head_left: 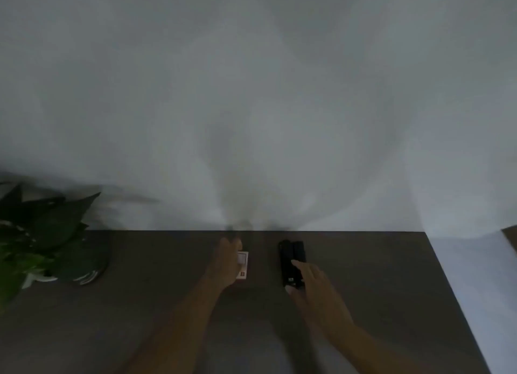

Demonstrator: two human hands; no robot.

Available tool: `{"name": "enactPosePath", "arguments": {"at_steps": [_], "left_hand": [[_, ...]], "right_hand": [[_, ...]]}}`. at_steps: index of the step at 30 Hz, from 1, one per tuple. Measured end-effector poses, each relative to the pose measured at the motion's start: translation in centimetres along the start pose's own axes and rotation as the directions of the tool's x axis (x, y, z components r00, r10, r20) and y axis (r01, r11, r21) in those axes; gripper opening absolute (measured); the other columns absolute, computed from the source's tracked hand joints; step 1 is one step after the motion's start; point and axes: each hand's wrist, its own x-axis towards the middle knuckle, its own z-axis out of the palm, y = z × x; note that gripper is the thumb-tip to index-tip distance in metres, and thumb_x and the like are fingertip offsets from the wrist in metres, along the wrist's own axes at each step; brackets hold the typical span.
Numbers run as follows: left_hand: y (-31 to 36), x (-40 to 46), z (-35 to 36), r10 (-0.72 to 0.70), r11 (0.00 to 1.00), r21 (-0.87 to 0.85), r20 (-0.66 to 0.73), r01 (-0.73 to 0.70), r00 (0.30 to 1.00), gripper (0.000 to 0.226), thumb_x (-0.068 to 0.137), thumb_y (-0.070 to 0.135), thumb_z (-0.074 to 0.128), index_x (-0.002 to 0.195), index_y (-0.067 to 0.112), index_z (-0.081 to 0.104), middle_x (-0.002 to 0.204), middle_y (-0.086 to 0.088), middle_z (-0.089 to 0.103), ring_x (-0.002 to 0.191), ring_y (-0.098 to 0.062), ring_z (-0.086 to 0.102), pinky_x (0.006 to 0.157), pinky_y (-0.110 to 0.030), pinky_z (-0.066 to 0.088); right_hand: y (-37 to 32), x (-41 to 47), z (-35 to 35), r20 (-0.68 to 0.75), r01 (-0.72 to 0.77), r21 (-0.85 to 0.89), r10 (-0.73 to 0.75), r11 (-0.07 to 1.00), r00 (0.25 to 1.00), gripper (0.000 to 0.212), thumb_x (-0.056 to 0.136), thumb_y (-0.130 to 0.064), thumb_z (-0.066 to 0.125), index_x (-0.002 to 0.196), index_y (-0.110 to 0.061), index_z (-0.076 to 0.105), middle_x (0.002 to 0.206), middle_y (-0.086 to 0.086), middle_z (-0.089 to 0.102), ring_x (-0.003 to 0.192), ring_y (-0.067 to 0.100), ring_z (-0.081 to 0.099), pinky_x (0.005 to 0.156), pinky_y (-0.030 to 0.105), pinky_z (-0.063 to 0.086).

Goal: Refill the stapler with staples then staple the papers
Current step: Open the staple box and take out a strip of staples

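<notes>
The view is dim and blurred. A small white staple box (243, 265) with red marks lies on the dark table (156, 303) near the wall. My left hand (228, 263) wraps its left side, fingers curled around it. To the right lies a black stapler (291, 257), lengthwise away from me. My right hand (313, 282) rests on the stapler's near right side, fingers spread over it and thumb at its near end. No papers are visible.
A leafy green plant (36, 233) stands at the table's left end against the pale wall (251, 93). The table's right edge (458, 303) runs diagonally, with a light floor beyond it.
</notes>
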Motion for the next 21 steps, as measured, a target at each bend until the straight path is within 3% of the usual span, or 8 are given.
{"name": "enactPosePath", "arguments": {"at_steps": [6, 10, 13, 16, 19, 21], "left_hand": [[-0.9, -0.2, 0.5, -0.085, 0.996, -0.038, 0.024, 0.086, 0.996, 0.034, 0.088, 0.007, 0.073, 0.116, 0.011, 0.053, 0.121, -0.013, 0.047, 0.105, -0.031, 0.062, 0.095, -0.043, 0.056], [-1.2, -1.5, 0.3, -0.137, 0.961, -0.243, -0.008, 0.131, 0.991, 0.021, 0.094, 0.004, 0.063, 0.098, 0.011, 0.043, 0.102, -0.013, 0.055, 0.084, -0.022, 0.060, 0.071, -0.038, 0.055], [-1.1, -4.0, -0.5, -0.178, 0.823, -0.537, 0.069, 0.187, 0.982, 0.022, 0.094, -0.004, 0.062, 0.096, 0.007, 0.043, 0.107, -0.025, 0.063, 0.097, -0.036, 0.069, 0.080, -0.053, 0.061], [-0.9, -7.0, -1.7, -0.165, 0.652, -0.727, 0.140, 0.214, 0.976, 0.018, 0.094, -0.003, 0.065, 0.103, -0.002, 0.049, 0.115, -0.028, 0.065, 0.098, -0.030, 0.071, 0.076, -0.041, 0.065], [-0.5, -10.4, -3.3, -0.119, 0.611, -0.772, 0.130, 0.176, 0.984, 0.026, 0.094, 0.002, 0.067, 0.112, -0.009, 0.053, 0.107, -0.021, 0.070, 0.092, -0.021, 0.074, 0.068, -0.028, 0.065], [-0.2, -12.4, -4.5, -0.097, 0.589, -0.795, 0.112, 0.147, 0.989, 0.026, 0.094, 0.005, 0.067, 0.112, -0.011, 0.055, 0.106, -0.022, 0.071, 0.094, -0.025, 0.075, 0.070, -0.028, 0.065]], "right_hand": [[0.1, 0.0, 0.6, 0.031, -0.032, 0.041, 0.031, 0.999, 0.999, 0.054, 0.095, -0.053, 0.049, 0.145, -0.040, 0.031, 0.142, -0.015, 0.041, 0.130, 0.010, 0.044, 0.101, 0.030, 0.045], [-0.7, -0.2, 1.5, 0.051, -0.093, 0.164, 0.086, 0.982, 0.995, 0.046, 0.094, -0.048, 0.053, 0.138, -0.037, 0.042, 0.130, -0.017, 0.048, 0.119, 0.005, 0.051, 0.097, 0.027, 0.045], [-2.2, -0.9, 2.3, 0.080, -0.178, 0.350, 0.160, 0.920, 0.984, 0.034, 0.094, -0.037, 0.061, 0.127, -0.029, 0.056, 0.114, -0.014, 0.061, 0.103, 0.004, 0.061, 0.091, 0.026, 0.051], [-4.4, -1.5, 2.8, 0.087, -0.225, 0.474, 0.209, 0.852, 0.974, 0.027, 0.092, -0.029, 0.067, 0.117, -0.024, 0.062, 0.103, -0.009, 0.067, 0.094, 0.009, 0.065, 0.085, 0.027, 0.052], [-7.2, -2.8, 2.4, 0.103, -0.226, 0.535, 0.203, 0.814, 0.974, 0.026, 0.089, -0.034, 0.070, 0.112, -0.026, 0.060, 0.100, -0.010, 0.068, 0.091, 0.002, 0.064, 0.076, 0.016, 0.047], [-8.8, -4.0, 1.8, 0.096, -0.194, 0.541, 0.170, 0.818, 0.981, 0.026, 0.088, -0.037, 0.070, 0.109, -0.026, 0.059, 0.099, -0.008, 0.069, 0.088, 0.001, 0.065, 0.070, 0.012, 0.046]]}}
